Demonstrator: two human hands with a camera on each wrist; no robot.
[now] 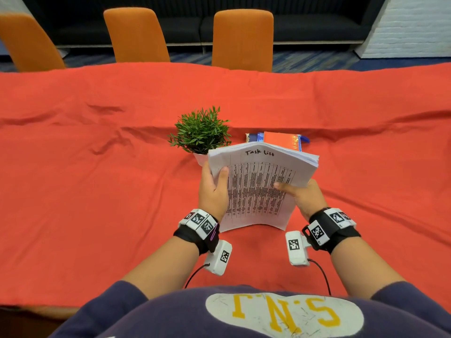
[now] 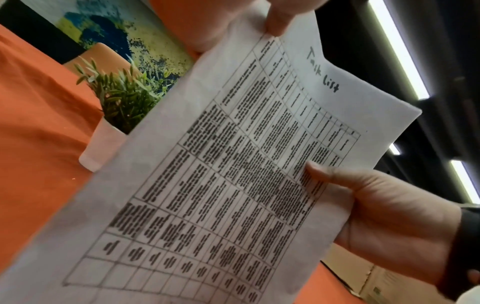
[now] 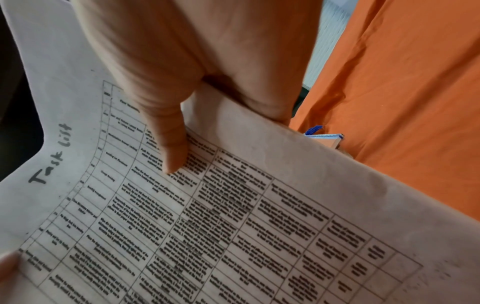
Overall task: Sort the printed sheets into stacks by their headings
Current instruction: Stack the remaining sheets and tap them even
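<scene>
I hold a thick sheaf of printed sheets (image 1: pixel 258 181) above the red tablecloth (image 1: pixel 97 191), tilted up toward me. The top sheet (image 2: pixel 233 164) carries a printed table and the handwritten heading "Task list" (image 1: pixel 259 152). My left hand (image 1: pixel 214 189) grips the sheaf's left edge, thumb on top. My right hand (image 1: pixel 300 193) grips the right side, its thumb (image 3: pixel 171 152) pressed on the top sheet and its fingers hidden beneath. The top sheet (image 3: pixel 233 226) fills both wrist views. No other sheets lie on the cloth.
A small green plant in a white pot (image 1: pixel 201 135) stands just behind the sheaf on the left. A red notebook with blue items (image 1: pixel 280 140) lies behind it on the right. Three orange chairs (image 1: pixel 241 37) line the far table edge.
</scene>
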